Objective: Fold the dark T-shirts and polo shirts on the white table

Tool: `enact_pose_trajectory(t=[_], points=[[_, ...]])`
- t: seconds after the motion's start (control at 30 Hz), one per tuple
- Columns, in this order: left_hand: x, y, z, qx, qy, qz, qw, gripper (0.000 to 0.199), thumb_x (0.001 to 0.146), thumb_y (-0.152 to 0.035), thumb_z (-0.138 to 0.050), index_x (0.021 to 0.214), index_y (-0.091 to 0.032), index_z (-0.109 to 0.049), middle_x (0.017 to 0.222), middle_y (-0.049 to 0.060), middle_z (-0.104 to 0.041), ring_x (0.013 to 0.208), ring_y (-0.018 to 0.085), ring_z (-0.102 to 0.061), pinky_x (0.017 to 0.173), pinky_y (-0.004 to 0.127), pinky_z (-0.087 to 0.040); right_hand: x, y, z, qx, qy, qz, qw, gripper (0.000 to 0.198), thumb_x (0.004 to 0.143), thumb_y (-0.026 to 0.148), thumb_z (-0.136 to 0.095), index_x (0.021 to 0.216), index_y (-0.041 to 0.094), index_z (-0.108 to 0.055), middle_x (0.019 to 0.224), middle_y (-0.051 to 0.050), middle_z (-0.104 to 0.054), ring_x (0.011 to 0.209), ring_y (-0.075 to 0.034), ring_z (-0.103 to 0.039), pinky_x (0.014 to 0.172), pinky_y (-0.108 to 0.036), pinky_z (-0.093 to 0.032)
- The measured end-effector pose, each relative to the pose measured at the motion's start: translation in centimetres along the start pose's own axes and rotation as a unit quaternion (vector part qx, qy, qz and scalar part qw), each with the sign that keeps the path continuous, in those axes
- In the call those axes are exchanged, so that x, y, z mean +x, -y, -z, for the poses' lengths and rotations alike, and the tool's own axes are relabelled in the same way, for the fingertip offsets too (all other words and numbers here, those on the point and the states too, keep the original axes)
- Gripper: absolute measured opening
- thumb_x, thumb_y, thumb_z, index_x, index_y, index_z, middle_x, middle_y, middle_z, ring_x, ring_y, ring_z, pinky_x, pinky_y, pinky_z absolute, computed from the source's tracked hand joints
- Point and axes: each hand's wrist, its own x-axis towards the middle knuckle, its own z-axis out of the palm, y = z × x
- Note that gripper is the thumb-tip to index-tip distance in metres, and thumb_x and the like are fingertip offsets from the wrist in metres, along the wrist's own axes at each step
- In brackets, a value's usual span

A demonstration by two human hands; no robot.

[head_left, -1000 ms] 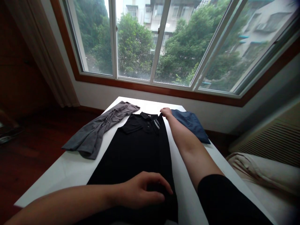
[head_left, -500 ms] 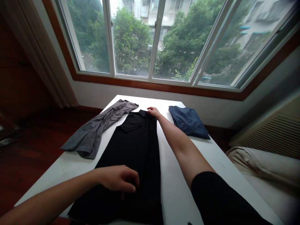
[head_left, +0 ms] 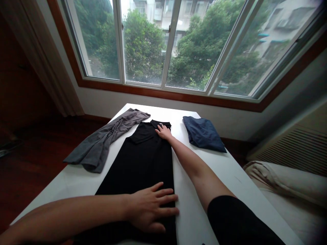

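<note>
A black collared shirt [head_left: 143,163], folded lengthwise into a long panel, lies on the white table [head_left: 194,204] with its collar at the far end. My left hand [head_left: 153,207] is spread over the shirt's near part, fingers pointing right across its straight right edge. Just below the collar, my right hand [head_left: 164,132] rests on the cloth with fingers apart. Neither hand grips anything. Part of the shirt's near end is hidden beneath my left forearm.
Grey trousers [head_left: 109,139] lie loosely along the table's left side. Dark blue folded cloth [head_left: 204,134] sits at the far right. Beyond the table stands a wall with a wide window [head_left: 163,51]. Beige bedding [head_left: 288,183] is to the right, and a curtain [head_left: 51,68] hangs at left.
My left hand has moved right and uncurled, its fingers now spread across the shirt's edge. My right hand has left the collar's corner, coming slightly nearer and flattening below the collar.
</note>
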Motion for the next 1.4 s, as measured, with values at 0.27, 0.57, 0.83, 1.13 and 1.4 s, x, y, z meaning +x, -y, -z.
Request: enact_pose_trajectory(t=[0.27,0.57,0.83,1.13,1.4], points=[[1.6,-1.4,-2.0,-0.019,0.003,-0.037,0.999,0.078,0.101,-0.05,-0.055,0.168,-0.021,-0.03,0.174,0.014,-0.024,0.161,0.037,-0.019,0.129,0.063,-0.017,-0.2,-0.3,1.3,-0.005,0.011,-0.013,1.0,0.074,0.107,0.064,-0.035,0.169,0.025,-0.027,0.174,-0.014,-0.021,0.161,-0.032,-0.018,0.127,-0.054,-0.017],[1.7,-1.7,-1.7,-0.027,0.008,-0.043,0.999,0.075,0.101,-0.044,-0.055,0.168,-0.022,-0.031,0.174,0.014,-0.025,0.16,0.038,-0.022,0.128,0.063,-0.02,-7.5,1.6,-0.3,-0.041,-0.022,0.053,0.998,0.073,0.107,0.06,-0.04,0.166,0.018,-0.036,0.171,-0.017,-0.027,0.159,-0.033,-0.024,0.129,-0.048,-0.02],[2.8,-1.8,-2.4,-0.036,0.011,-0.057,0.998,0.078,0.1,-0.055,-0.056,0.167,-0.024,-0.032,0.175,0.013,-0.022,0.162,0.038,-0.015,0.129,0.066,-0.009,-11.8,1.9,-2.0,-0.021,-0.017,0.046,0.999,0.086,0.102,0.077,-0.033,0.171,0.026,-0.022,0.175,-0.01,-0.017,0.163,-0.029,-0.011,0.131,-0.044,-0.012],[5.8,-0.3,-1.4,0.006,0.008,-0.03,1.0,0.085,0.101,-0.062,-0.048,0.167,-0.013,-0.028,0.173,0.018,-0.026,0.162,0.036,-0.017,0.13,0.062,-0.01,-7.5,-2.2,0.4,-0.032,-0.053,-0.028,0.998,0.089,0.104,0.07,-0.037,0.169,0.01,-0.024,0.171,-0.019,-0.025,0.161,-0.03,-0.02,0.129,-0.041,-0.015],[6.8,-1.9,-2.5,0.007,-0.02,0.019,1.0,0.083,0.105,-0.063,-0.037,0.168,-0.009,-0.025,0.173,0.017,-0.025,0.163,0.032,-0.016,0.132,0.057,-0.012,-7.2,-6.2,2.1,-0.075,-0.033,-0.003,0.997,0.071,0.11,0.062,-0.031,0.164,0.016,-0.039,0.171,-0.016,-0.027,0.161,-0.027,-0.02,0.128,-0.041,-0.015]])
